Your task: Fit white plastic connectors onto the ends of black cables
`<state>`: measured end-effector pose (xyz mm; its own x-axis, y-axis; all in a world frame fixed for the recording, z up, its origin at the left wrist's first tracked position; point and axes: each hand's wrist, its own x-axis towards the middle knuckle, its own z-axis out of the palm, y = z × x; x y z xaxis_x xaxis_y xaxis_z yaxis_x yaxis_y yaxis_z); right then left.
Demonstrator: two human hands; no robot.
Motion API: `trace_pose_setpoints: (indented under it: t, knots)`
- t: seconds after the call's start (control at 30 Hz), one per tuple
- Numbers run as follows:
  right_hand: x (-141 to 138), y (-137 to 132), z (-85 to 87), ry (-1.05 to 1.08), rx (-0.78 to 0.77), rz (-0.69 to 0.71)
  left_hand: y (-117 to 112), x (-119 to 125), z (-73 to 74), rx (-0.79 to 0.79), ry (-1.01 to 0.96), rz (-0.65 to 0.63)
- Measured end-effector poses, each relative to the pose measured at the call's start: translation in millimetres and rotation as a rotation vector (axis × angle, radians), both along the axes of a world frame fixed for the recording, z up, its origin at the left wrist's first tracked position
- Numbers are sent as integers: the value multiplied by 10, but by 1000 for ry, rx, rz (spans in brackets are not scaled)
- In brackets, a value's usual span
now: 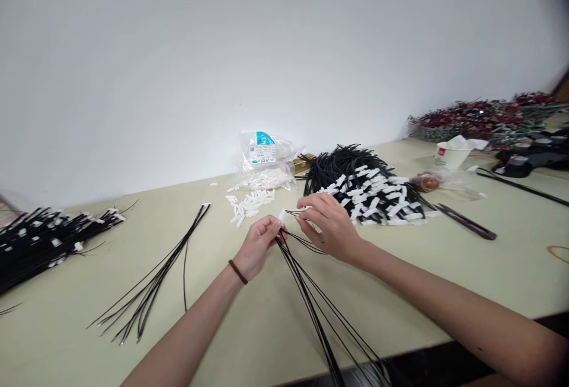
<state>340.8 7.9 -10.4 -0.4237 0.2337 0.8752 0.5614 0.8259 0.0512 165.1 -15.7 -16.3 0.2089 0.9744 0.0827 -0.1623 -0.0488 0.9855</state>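
My left hand pinches a small white plastic connector together with the top of a bunch of thin black wires that trail down toward the table's front edge. A brown band circles that wrist. My right hand is closed in a pinch on the end of one black wire just right of the connector. Both hands hover above the pale table near its middle.
Loose white connectors lie before a clear bag. A heap of black wires with white connectors sits behind my right hand, another heap at far left. A loose wire bundle, a paper cup and red-green wiring are also there.
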Motion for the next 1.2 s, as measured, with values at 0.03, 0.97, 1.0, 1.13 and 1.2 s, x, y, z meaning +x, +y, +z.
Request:
trace_pose_setpoints:
  t: [0.03,0.97,1.0,1.13,1.2]
  knots:
    - [-2,4,-4,-11,-32,32,1,-3,0,7,17,-5]
    - [-50,-6,-110,-186,125,231,41,4,-38,-127,-122,108]
    - [-57,-5,-112,-174,139,232,40,5,-39,-134,-125,110]
    - [-72,14,-124,-152,147,251,41,6,-48,-146,-135,111]
    - [-80,16,-140,-119,99,286,44,4,-53,-143,-140,102]
